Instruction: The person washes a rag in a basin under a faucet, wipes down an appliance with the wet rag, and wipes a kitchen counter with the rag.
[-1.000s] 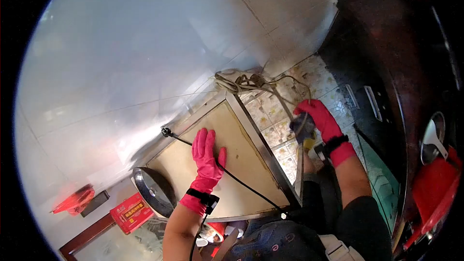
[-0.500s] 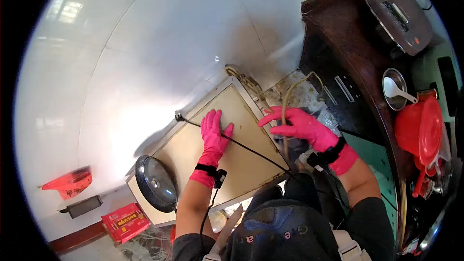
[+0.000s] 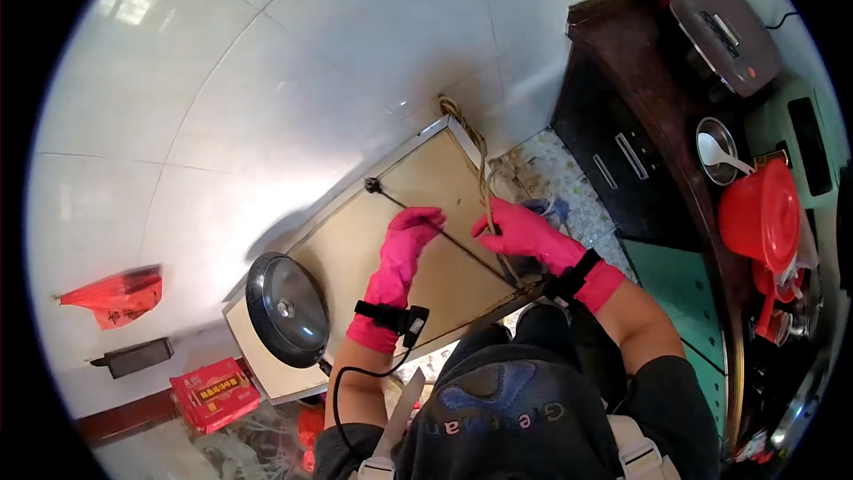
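Note:
Both my hands wear pink rubber gloves. My left hand [image 3: 411, 240] is above the tabletop, its fingers curled closed at a black power cord [image 3: 469, 251]. The cord's plug [image 3: 373, 185] lies beyond that hand, near the table's wall side. My right hand [image 3: 531, 236] is at the table's right edge, thumb and fingers closed around a beige hose [image 3: 484, 164]. Part of the hose is hidden by the glove. The cream tabletop [image 3: 355, 240] lies under both hands. A black frying pan with a glass lid [image 3: 286, 309] sits at its left end.
A dark wooden counter [image 3: 657, 80] at right holds a brown appliance [image 3: 727, 36], a metal bowl with a white spoon [image 3: 716, 151] and a red plastic basin [image 3: 757, 213]. A red box [image 3: 213, 394] is at lower left. A tiled wall [image 3: 293, 98] stands behind the table.
My left hand has risen from lying flat on the tabletop and its fingers have curled at the cord. The plug has shifted right. My right hand's fingers have closed on the hose, drawing it left.

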Motion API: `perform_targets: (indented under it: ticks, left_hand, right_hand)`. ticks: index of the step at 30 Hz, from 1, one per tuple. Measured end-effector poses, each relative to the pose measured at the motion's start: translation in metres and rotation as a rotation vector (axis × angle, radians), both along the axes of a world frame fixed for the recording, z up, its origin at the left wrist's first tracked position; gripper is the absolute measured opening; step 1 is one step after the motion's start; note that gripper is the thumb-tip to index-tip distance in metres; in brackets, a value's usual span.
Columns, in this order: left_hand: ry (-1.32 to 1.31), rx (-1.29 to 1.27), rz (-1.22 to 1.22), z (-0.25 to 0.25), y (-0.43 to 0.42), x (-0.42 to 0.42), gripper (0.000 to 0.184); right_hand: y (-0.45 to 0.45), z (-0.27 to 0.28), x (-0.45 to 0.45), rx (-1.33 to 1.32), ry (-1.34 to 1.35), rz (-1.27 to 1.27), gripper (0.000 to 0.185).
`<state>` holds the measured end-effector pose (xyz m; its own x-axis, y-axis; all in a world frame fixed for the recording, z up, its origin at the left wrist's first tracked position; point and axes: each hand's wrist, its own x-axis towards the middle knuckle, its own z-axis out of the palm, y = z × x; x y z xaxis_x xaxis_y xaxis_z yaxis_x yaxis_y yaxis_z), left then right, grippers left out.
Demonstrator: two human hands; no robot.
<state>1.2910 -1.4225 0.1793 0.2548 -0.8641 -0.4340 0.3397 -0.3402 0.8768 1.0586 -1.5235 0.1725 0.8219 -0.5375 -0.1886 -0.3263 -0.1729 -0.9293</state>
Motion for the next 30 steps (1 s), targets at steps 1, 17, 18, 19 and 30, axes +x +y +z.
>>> perform_targets:
  ticks: [1, 17, 18, 19, 30]
  left_hand:
    - [0.001, -0.004, -0.006, 0.009, -0.006, -0.01, 0.025]
    - [-0.525, 0.005, -0.263, -0.017, -0.076, -0.053, 0.016]
    - [-0.525, 0.006, -0.272, -0.008, -0.07, -0.059, 0.016]
    - [-0.486, -0.008, -0.271, 0.005, -0.062, -0.068, 0.016]
    - [-0.807, -0.306, -0.568, 0.064, -0.025, -0.073, 0.022]
  right_hand:
    - [0.001, 0.001, 0.004, -0.011, 0.011, 0.003, 0.03]
    - [0.015, 0.023, -0.022, -0.064, -0.116, -0.233, 0.043]
    - [0.01, 0.013, -0.028, -0.061, -0.116, -0.242, 0.043]
    - [-0.002, -0.004, -0.034, 0.056, -0.193, -0.432, 0.043]
    - [-0.056, 0.044, -0.044, 0.478, -0.753, -0.814, 0.037]
